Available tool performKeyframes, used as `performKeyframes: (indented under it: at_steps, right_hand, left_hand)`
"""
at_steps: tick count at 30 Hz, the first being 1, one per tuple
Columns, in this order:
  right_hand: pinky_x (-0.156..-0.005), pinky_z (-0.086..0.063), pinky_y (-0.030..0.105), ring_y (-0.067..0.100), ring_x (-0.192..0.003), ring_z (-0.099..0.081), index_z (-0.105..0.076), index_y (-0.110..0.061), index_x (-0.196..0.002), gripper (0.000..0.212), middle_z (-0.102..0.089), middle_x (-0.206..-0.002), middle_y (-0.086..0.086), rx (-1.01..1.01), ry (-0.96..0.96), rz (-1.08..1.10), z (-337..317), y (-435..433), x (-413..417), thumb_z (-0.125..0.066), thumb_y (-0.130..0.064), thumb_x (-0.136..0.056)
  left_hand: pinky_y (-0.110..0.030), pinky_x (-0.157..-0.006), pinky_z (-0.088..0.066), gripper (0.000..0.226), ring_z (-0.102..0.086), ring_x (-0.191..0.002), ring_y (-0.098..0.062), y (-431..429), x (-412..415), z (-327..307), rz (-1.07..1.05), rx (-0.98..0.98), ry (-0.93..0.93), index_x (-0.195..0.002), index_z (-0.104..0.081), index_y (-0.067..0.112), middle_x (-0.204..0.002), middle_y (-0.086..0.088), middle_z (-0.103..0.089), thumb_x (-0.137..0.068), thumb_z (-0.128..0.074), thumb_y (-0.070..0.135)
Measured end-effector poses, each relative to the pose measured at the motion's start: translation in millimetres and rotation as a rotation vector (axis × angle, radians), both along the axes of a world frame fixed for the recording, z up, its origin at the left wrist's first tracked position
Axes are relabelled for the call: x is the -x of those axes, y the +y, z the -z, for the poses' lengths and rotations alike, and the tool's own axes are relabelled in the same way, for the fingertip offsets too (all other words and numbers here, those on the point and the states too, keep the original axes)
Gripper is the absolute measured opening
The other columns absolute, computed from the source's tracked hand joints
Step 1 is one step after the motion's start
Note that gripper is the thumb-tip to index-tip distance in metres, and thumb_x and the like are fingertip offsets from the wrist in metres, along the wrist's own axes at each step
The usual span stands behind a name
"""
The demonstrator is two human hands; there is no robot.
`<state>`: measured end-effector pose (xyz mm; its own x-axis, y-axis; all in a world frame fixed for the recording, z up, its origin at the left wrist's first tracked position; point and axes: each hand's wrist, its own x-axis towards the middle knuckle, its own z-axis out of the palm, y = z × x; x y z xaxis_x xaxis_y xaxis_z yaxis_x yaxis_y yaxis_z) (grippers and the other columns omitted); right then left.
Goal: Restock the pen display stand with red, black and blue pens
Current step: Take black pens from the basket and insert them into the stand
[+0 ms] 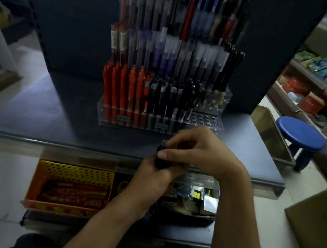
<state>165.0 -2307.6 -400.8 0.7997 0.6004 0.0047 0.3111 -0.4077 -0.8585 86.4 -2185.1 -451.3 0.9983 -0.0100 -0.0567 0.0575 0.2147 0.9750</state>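
small blurred bunch of black pens (160, 160)

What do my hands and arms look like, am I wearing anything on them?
The left hand and right hand are bare: no gloves, rings, watch or bracelet visible. Both arms are uncovered down to the frame's edge, no sleeve in view.

The left hand (148, 182) and right hand (197, 149) meet over the shelf's (50, 122) front edge, pens (159, 162) held between them. The stand (158, 126) sits on the shelf right behind the hands. Its front row (141, 94) is filled behind and left of them, and the open holes (204, 120) are just past the right hand. The basket (70, 186) is below, left of the left hand. The stool (300, 133) is way off right, with the box (318, 225) nearer on that side.
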Motion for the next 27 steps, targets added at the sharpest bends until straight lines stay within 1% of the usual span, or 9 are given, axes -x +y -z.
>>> performKeyframes:
  at_steps: [2,5,7,11,13,16,18,20,27]
  right_hand:
    - [-0.073,-0.056,0.052,0.038,-0.081,-0.07,-0.078,-0.017,-0.083,0.021,-0.073,-0.084,0.019,-0.083,0.006,0.029,1.5,0.9,-0.1,-0.088,-0.032,-0.073]
    - [-0.083,-0.055,0.053,0.027,-0.082,-0.07,-0.077,-0.021,-0.083,0.017,-0.074,-0.086,0.016,-0.296,-0.023,0.119,1.5,0.1,-1.9,-0.085,-0.031,-0.072]
    - [-0.088,-0.054,0.053,0.027,-0.087,-0.071,-0.076,-0.018,-0.088,0.017,-0.075,-0.089,0.016,-0.38,-0.021,0.134,0.1,-1.4,-1.8,-0.086,-0.023,-0.076]
    - [-0.091,-0.058,0.048,0.034,-0.094,-0.073,-0.073,-0.008,-0.102,0.038,-0.076,-0.092,0.016,-0.417,0.014,0.099,1.1,-0.9,1.3,-0.081,-0.022,-0.068]
    - [-0.083,-0.061,0.042,0.029,-0.086,-0.074,-0.072,-0.004,-0.108,0.037,-0.076,-0.091,0.013,-0.519,-0.085,0.174,0.7,3.4,-1.2,-0.081,-0.016,-0.074]
    - [-0.068,-0.061,0.038,0.03,-0.077,-0.071,-0.068,-0.002,-0.118,0.032,-0.071,-0.091,0.018,-0.712,-0.398,0.38,-2.9,6.6,-9.1,-0.074,-0.007,-0.087]
    - [-0.07,-0.06,0.041,0.035,-0.079,-0.069,-0.067,0.0,-0.121,0.033,-0.068,-0.093,0.02,-0.742,-0.617,0.517,-6.4,7.0,-15.1,-0.072,-0.01,-0.09]
    - [-0.072,-0.059,0.034,0.028,-0.08,-0.07,-0.066,0.0,-0.122,0.032,-0.068,-0.094,0.017,-0.716,-0.755,0.619,-8.3,8.3,-19.2,-0.071,-0.012,-0.092]
    - [-0.074,-0.053,0.016,-0.003,-0.082,-0.065,-0.07,-0.002,-0.119,0.03,-0.067,-0.095,0.005,-0.579,-0.855,0.731,3.2,12.4,-27.1,-0.072,-0.011,-0.091]
  left_hand:
    - [-0.01,-0.045,-0.036,0.009,-0.047,-0.043,0.003,1.0,-0.7,2.4,-0.024,-0.032,-0.013,-0.086,-0.062,0.014,-0.051,0.015,-0.053,-0.094,-0.064,0.01]
    - [-0.015,-0.045,-0.032,0.035,-0.037,-0.041,-0.002,2.6,-1.8,7.2,-0.051,-0.08,0.013,-0.065,-0.047,0.016,-0.048,0.009,-0.041,-0.091,-0.07,0.018]
    - [-0.015,-0.045,-0.032,0.04,-0.035,-0.041,-0.004,3.1,-1.7,7.5,-0.061,-0.08,0.025,-0.061,-0.044,0.017,-0.048,0.008,-0.038,-0.091,-0.07,0.018]
    - [-0.016,-0.043,-0.033,0.04,-0.036,-0.04,-0.005,2.5,-2.5,7.3,-0.062,-0.066,0.042,-0.061,-0.043,0.016,-0.048,0.005,-0.037,-0.091,-0.07,0.016]
    - [-0.018,-0.044,-0.038,0.034,-0.043,-0.042,-0.008,1.7,-2.1,7.2,-0.069,-0.035,0.057,-0.066,-0.046,0.014,-0.051,0.002,-0.042,-0.09,-0.07,0.013]
    - [-0.018,-0.045,-0.045,0.024,-0.054,-0.045,-0.01,1.4,-2.0,6.7,-0.133,0.019,0.096,-0.075,-0.051,0.01,-0.055,0.0,-0.053,-0.09,-0.07,0.011]
    - [-0.019,-0.047,-0.047,0.02,-0.058,-0.047,-0.01,3.6,-4.0,8.2,-0.188,-0.018,0.093,-0.079,-0.054,0.011,-0.056,0.001,-0.059,-0.091,-0.07,0.013]
    - [-0.02,-0.051,-0.049,0.019,-0.06,-0.051,-0.011,6.8,-5.4,10.2,-0.227,-0.052,0.077,-0.081,-0.055,0.011,-0.058,0.0,-0.061,-0.09,-0.071,0.015]
    - [-0.018,-0.051,-0.048,0.017,-0.056,-0.049,-0.007,7.2,-5.4,12.7,-0.227,-0.03,0.091,-0.081,-0.057,0.009,-0.058,0.001,-0.058,-0.09,-0.07,0.012]
